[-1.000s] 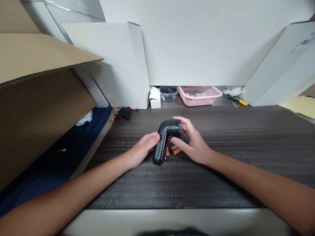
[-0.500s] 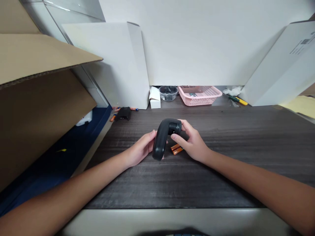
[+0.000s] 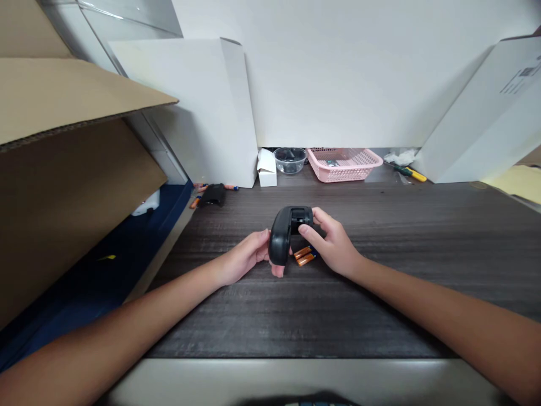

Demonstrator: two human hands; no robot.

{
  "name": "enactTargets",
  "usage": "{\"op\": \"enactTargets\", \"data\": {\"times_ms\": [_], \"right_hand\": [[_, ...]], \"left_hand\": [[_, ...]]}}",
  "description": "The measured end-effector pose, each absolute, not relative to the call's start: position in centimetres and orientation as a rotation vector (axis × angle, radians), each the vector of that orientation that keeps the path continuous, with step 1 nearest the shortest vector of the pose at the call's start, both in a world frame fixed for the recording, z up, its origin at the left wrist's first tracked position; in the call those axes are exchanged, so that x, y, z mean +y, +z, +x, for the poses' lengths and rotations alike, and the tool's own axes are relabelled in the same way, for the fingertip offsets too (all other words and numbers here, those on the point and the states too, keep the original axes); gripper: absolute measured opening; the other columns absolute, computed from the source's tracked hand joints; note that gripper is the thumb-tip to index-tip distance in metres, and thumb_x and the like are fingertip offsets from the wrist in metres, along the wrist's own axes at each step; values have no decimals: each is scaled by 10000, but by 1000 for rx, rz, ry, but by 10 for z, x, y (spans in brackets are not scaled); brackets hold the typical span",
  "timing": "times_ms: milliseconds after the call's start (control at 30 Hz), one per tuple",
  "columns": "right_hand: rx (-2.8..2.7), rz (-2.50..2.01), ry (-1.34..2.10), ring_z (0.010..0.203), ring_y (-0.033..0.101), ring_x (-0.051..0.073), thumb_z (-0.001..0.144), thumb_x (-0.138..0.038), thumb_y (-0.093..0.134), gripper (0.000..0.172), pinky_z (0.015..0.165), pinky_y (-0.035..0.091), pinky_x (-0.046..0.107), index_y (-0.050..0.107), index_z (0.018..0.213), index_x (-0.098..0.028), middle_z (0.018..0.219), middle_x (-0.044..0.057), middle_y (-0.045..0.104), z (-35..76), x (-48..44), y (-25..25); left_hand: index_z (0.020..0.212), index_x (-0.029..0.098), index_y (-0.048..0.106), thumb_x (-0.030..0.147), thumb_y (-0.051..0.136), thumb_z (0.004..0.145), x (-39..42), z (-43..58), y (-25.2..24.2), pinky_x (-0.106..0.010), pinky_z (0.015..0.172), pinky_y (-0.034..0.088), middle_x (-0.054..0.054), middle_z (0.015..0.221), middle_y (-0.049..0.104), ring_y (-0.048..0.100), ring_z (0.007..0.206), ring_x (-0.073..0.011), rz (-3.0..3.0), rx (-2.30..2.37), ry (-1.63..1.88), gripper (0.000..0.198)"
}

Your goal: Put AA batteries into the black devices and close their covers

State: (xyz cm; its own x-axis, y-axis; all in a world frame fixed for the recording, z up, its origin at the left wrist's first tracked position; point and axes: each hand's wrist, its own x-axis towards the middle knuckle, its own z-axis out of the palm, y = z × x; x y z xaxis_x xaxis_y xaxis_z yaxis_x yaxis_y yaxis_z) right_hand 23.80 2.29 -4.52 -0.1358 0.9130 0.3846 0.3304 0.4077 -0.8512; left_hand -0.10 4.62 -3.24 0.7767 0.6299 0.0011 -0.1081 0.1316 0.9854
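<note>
Between both hands, above the table, is a black curved handheld device (image 3: 280, 239) with an opening near its top; its exact kind cannot be made out. My left hand (image 3: 247, 256) grips its lower left side, thumb in front and fingertips showing beneath. Closed on the upper right end is my right hand (image 3: 333, 239), its thumb by the opening. Two orange batteries (image 3: 304, 255) lie side by side on the table (image 3: 253, 321), just below the device and close to my right hand.
A pink basket (image 3: 349, 173), a clear round tub (image 3: 290, 160) and a small white box (image 3: 267, 172) stand at the back. Further left lie a black piece (image 3: 213, 194) and several orange batteries. A cardboard box (image 3: 76, 186) flanks the left; a yellow-handled tool (image 3: 416, 174) lies back right.
The device has turned in my hands, so its lower end sits higher and its opening shows more. The two batteries on the table are less covered now.
</note>
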Motion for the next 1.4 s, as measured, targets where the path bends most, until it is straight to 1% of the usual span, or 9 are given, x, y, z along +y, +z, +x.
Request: {"op": "enactTargets", "data": {"times_ms": [133, 333, 533, 633, 767, 900, 1067, 1233, 1400], "right_hand": [[-1678, -1109, 752, 805, 603, 197, 1009, -571, 630, 347, 785, 508, 348, 619, 922, -235, 876, 4, 650, 239, 25, -46], [-1662, -1115, 777, 690, 441, 157, 1005, -595, 619, 451, 642, 388, 300, 471, 774, -238, 720, -37, 444, 240, 27, -47], [-1656, -1106, 782, 714, 481, 162, 1007, -576, 623, 426, 663, 413, 301, 502, 784, -234, 731, -32, 477, 240, 26, -46], [-1638, -1106, 756, 779, 570, 181, 1009, -562, 630, 364, 742, 481, 321, 582, 868, -230, 807, -12, 592, 239, 26, -46], [-1608, -1092, 696, 996, 662, 227, 1000, -516, 669, 308, 942, 523, 384, 650, 1123, -234, 1080, 41, 718, 239, 26, -45], [-1582, -1057, 680, 1121, 665, 248, 994, -478, 693, 414, 1034, 520, 423, 605, 1318, -237, 1239, 75, 716, 238, 27, -46], [-1615, -1015, 643, 1222, 655, 256, 989, -404, 716, 552, 1116, 494, 457, 514, 1478, -248, 1394, 99, 668, 237, 24, -45], [-1654, -1004, 657, 1265, 655, 281, 981, -379, 728, 624, 1121, 496, 491, 460, 1530, -254, 1416, 112, 662, 237, 21, -44], [-1658, -996, 647, 1239, 669, 289, 974, -374, 734, 644, 1069, 521, 486, 445, 1537, -257, 1384, 112, 676, 237, 20, -45]], "left_hand": [[981, 112, 761, 722, 442, 1017, 47, -1, -32, -364, 767, 522, -111, 718, 739, 687, 697, -238, 1384, 468, 523, 689], [964, 109, 790, 712, 429, 1019, 47, -3, -32, -362, 766, 518, -126, 770, 758, 710, 706, -244, 1415, 462, 510, 705], [950, 107, 786, 744, 471, 992, 46, -2, -30, -353, 752, 527, -127, 763, 752, 706, 719, -245, 1390, 446, 514, 712], [1025, 110, 771, 764, 493, 974, 47, 0, -33, -330, 681, 554, -145, 853, 767, 711, 742, -245, 1317, 412, 563, 712], [1125, 124, 745, 779, 500, 965, 48, 2, -35, -314, 637, 600, -164, 978, 768, 721, 815, -253, 1247, 419, 609, 717], [1145, 132, 732, 677, 546, 998, 49, 3, -33, -299, 623, 613, -128, 885, 739, 699, 793, -231, 1269, 431, 614, 594], [1219, 140, 675, 605, 635, 971, 50, 2, -33, -291, 592, 620, -113, 893, 728, 700, 768, -221, 1262, 470, 612, 528], [1228, 162, 644, 499, 753, 903, 50, 2, -32, -289, 623, 640, -98, 935, 725, 684, 795, -203, 1253, 547, 571, 481], [1246, 169, 633, 474, 763, 882, 51, 2, -32, -297, 632, 649, -100, 959, 717, 675, 845, -213, 1253, 530, 560, 492]]}}
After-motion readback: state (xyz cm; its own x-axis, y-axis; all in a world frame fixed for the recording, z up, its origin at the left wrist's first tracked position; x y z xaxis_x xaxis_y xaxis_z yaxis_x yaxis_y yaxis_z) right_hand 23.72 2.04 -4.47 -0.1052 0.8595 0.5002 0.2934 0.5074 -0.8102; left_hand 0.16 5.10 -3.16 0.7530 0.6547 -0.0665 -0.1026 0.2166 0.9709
